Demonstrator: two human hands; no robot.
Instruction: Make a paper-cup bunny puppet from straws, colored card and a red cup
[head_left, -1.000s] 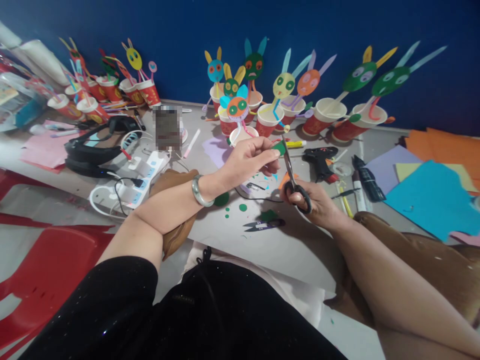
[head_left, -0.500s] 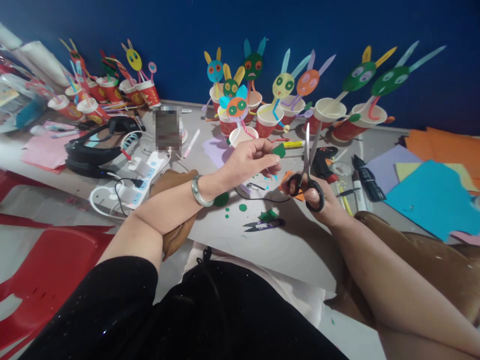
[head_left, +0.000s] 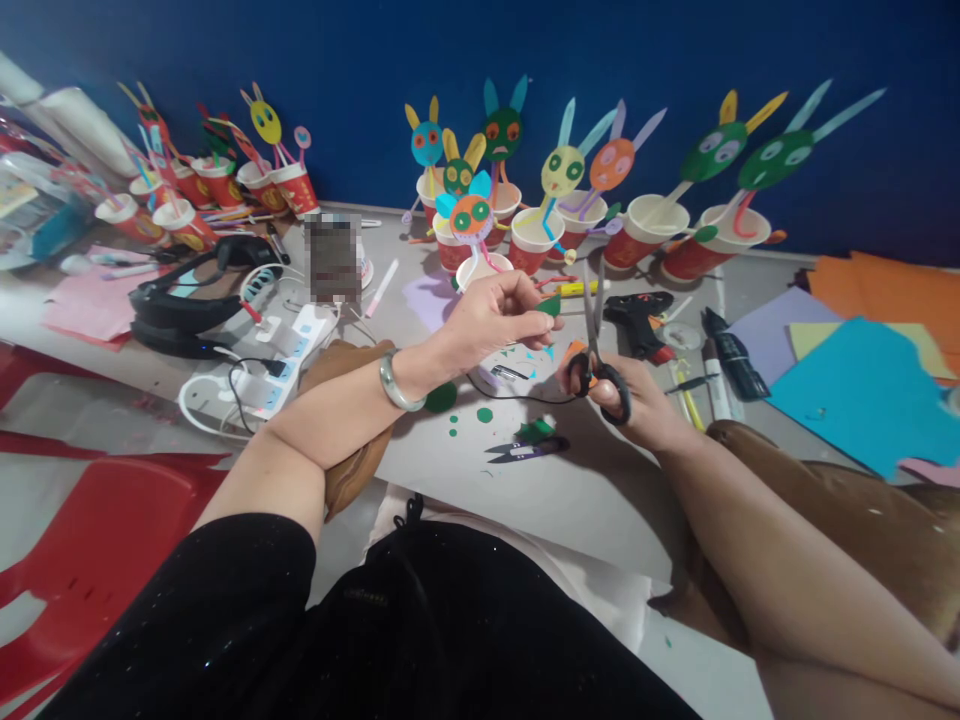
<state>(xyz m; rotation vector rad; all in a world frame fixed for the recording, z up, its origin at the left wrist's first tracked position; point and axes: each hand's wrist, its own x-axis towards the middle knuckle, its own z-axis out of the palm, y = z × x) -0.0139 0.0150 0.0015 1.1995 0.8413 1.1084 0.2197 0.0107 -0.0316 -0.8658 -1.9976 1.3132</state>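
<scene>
A small piece of green paper [head_left: 551, 305] is pinched between the thumb and fingers of my left hand [head_left: 504, 318]. My right hand [head_left: 634, 395] grips a pair of scissors [head_left: 594, 345] by its black handles, with the blades pointing up and slightly apart, just right of the green paper and not touching it. Below my hands on the table lie thread snips [head_left: 527, 450], a green paper scrap [head_left: 537, 430], a larger green disc [head_left: 441, 397] and a smaller green disc [head_left: 484, 415].
Paper cups [head_left: 536, 240] with paper animal faces stand along the blue wall. A glue gun [head_left: 637, 318], black markers [head_left: 731, 355] and coloured sheets [head_left: 862, 400] lie to the right. At left are a power strip [head_left: 289, 365] and a black headset [head_left: 184, 315].
The scissors have moved a little left, nearer the green paper, and their blades have come closer together. My left hand stays almost in place, the paper turned slightly.
</scene>
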